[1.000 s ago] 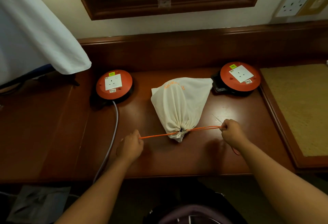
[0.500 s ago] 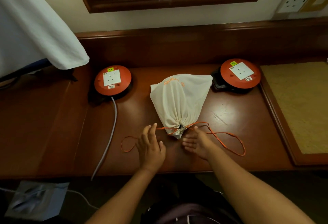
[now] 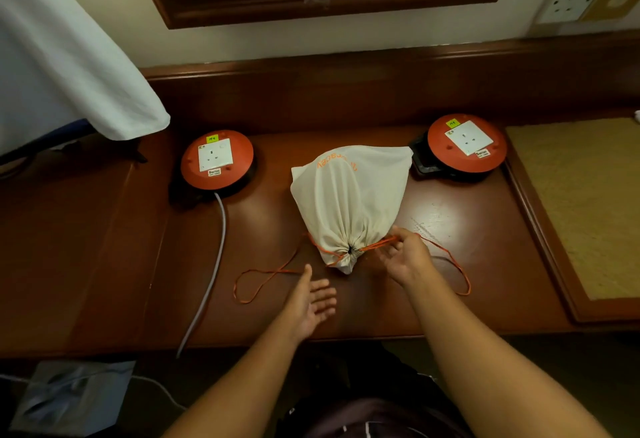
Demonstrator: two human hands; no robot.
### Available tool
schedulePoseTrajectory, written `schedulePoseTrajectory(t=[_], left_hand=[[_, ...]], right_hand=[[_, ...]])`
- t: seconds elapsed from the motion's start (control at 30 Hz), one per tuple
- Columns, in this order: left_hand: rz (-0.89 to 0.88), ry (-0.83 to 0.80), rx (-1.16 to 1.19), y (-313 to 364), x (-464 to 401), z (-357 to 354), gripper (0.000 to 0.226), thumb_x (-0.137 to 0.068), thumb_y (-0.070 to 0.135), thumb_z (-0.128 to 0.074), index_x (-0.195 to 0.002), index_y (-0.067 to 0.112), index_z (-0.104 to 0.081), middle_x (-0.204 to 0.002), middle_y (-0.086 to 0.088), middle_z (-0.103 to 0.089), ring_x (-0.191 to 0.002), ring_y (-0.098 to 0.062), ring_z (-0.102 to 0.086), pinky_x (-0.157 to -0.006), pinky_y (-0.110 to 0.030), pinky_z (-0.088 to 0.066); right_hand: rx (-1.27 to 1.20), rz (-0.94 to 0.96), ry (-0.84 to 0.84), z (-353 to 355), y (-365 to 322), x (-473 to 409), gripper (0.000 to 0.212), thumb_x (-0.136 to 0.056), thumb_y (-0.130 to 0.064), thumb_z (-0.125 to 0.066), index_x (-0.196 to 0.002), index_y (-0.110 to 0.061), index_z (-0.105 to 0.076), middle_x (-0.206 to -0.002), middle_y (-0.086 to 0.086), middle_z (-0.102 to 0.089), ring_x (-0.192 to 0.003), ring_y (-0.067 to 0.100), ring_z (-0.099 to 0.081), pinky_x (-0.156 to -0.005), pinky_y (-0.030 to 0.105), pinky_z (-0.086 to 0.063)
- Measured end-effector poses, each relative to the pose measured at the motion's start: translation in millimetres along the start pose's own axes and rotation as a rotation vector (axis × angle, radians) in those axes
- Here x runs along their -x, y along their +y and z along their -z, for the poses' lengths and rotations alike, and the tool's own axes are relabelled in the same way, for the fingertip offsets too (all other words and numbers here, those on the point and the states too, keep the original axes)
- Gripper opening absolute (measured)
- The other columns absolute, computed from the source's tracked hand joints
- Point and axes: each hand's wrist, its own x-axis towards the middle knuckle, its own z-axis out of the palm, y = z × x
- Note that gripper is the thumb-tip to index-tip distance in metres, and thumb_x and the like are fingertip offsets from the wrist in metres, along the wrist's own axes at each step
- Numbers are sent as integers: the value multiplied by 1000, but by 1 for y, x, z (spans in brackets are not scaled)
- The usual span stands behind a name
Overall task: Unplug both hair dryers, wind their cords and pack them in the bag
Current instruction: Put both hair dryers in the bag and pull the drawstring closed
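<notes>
Bag cinched shut at mid-surface, drawstring loose on both sides.

The cream bag [image 3: 348,202] lies on the wooden surface [image 3: 114,264] between two orange socket reels [image 3: 217,159], mouth gathered tight and turned toward the person; no hair dryers or cords show (presumably they are inside, though the cloth hides them). The orange drawstring [image 3: 263,281] trails in slack loops left and right of the mouth. The right hand [image 3: 407,257] pinches the strand just beside the mouth; the left hand [image 3: 310,300] hovers apart, palm up and fingers spread, holding nothing. My guess is a knot comes next. The risk: tugging one strand with the bag unsteadied could drag it along the surface, or let the gathered mouth slacken before both strands are caught.
</notes>
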Motion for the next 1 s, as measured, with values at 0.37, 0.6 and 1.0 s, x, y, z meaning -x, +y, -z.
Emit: schedulePoseTrajectory(t=[0.37, 0.6, 1.0], left_hand=[[-97, 60, 396, 62, -17, -22, 22, -92, 32, -59, -94, 10, -57, -89, -5, -56, -88, -18, -55, -86, -32, -42], [-103, 77, 337, 74, -31, -31, 15, -93, 15, -55, -79, 10, -59, -65, -2, -64, -61, -14, -57, -43, -18, -46], [-415, -77, 39, 160, 27, -67, 17, -95, 18, -53, -92, 11, -68, -55, 5, -48, -55, -11, -50, -63, -26, -44]], right_hand=[[187, 341, 0, 4, 4, 41, 16, -97, -15, -46, -103, -8, -59, -80, 2, -65, -84, 15, -60, -81, 30, -46], [329, 492, -156, -15, -17, 75, 29, -99, -10, -40, -73, -8, -51, -67, 9, -50, -72, 23, -57, -86, 36, -48], [654, 515, -257, -81, -73, 69, 20, -97, -11, -37, -82, -9, -50, -57, 1, -39, -51, 15, -38, -54, 29, -37]])
